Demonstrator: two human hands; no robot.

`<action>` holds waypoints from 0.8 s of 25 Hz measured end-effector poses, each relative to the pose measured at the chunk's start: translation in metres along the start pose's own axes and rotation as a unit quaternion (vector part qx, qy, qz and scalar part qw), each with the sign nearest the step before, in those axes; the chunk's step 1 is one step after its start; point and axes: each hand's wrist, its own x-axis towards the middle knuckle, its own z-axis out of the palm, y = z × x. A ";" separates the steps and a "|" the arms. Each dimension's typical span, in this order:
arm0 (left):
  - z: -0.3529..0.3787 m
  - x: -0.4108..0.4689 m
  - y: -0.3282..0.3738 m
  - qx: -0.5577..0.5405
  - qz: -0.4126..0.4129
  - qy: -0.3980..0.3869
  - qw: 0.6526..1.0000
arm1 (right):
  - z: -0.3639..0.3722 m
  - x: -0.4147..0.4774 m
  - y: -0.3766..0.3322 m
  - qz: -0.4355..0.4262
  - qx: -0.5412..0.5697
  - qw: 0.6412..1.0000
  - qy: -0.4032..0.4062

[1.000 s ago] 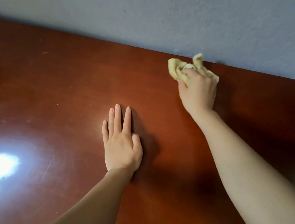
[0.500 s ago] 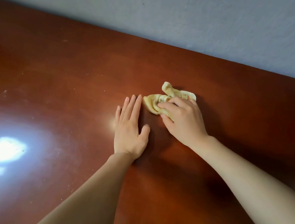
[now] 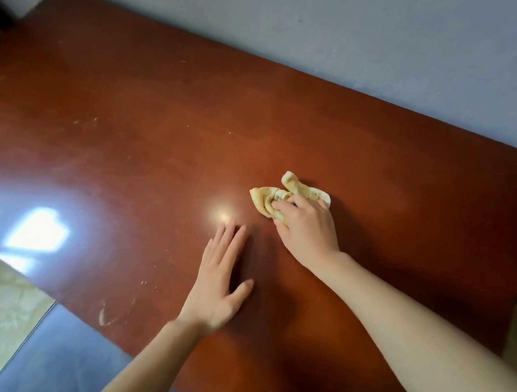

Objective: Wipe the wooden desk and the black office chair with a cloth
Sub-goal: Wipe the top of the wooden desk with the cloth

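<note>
The crumpled yellow cloth [image 3: 286, 198] is lying on the reddish wooden counter [image 3: 128, 134], right of its middle, and the right hand [image 3: 306, 231] is curling its grip over the cloth's near side. Nearer and to the left, the left hand [image 3: 217, 285] is resting flat on the counter, grip wide, fingers straight.

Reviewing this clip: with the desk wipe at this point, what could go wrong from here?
The cloth is bunched in the right hand, so little of it meets the desk; strokes may leave gaps. The pale smear near the front edge lies far from the cloth and could be missed. The left hand rests flat on the wood and may leave prints.
</note>
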 end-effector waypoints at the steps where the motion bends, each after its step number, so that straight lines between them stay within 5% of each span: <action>1: 0.002 -0.022 -0.004 0.008 -0.027 0.027 0.999 | 0.002 -0.007 -0.008 -0.001 -0.001 1.000 -0.015; 7: 0.015 -0.110 -0.020 0.096 -0.256 0.129 0.953 | 0.012 -0.059 -0.058 -0.043 0.000 0.992 -0.117; 10: 0.017 -0.136 -0.016 0.042 -0.361 0.159 0.918 | 0.019 -0.091 -0.083 -0.074 -0.016 0.986 -0.148; 14: 0.018 -0.152 -0.014 -0.036 -0.399 0.163 0.902 | 0.023 -0.127 -0.098 -0.121 -0.041 0.974 -0.189; 20: 0.017 -0.163 -0.010 -0.001 -0.392 0.109 0.913 | 0.018 -0.183 -0.086 -0.188 0.006 0.957 -0.222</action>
